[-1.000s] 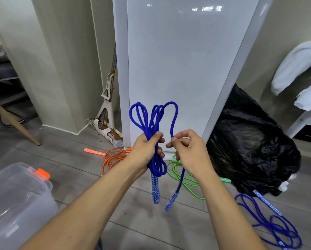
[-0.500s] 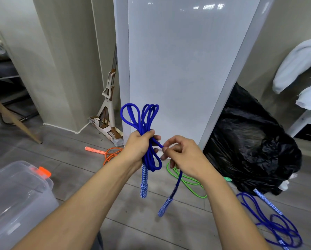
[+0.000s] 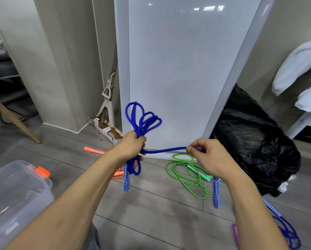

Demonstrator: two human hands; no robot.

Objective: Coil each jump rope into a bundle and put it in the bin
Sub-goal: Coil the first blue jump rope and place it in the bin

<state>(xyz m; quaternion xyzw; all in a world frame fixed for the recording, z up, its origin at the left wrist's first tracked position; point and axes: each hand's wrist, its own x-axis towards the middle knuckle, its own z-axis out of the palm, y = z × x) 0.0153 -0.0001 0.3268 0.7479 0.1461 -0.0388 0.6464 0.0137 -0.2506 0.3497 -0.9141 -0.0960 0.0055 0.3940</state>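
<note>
Head view, the only one.

- My left hand is a fist clamped round the waist of the blue jump rope. The long loops stand up above the fist. Short loops and one patterned handle hang below it. My guess at why: the fist pins the loops so they can't spill while the free end gets worked.
- My right hand pinches the rope's free tail between thumb and forefinger. The tail runs taut and roughly level from my left fist out to the pinch. The second handle dangles under the right hand. This looks like cinching a wrap round the bundle's middle.
- The rope is in the air at the centre of the view, the bundle in my left hand and the tail in my right.
- The clear plastic bin sits on the floor at lower left, well apart from the bundle. I can't tell whether its lid is on.
- The green jump rope lies loose on the floor beneath my right hand. The orange jump rope is partly hidden behind my left wrist. Another blue rope lies at lower right. All three are uncoiled, so most of the task is left.
</note>
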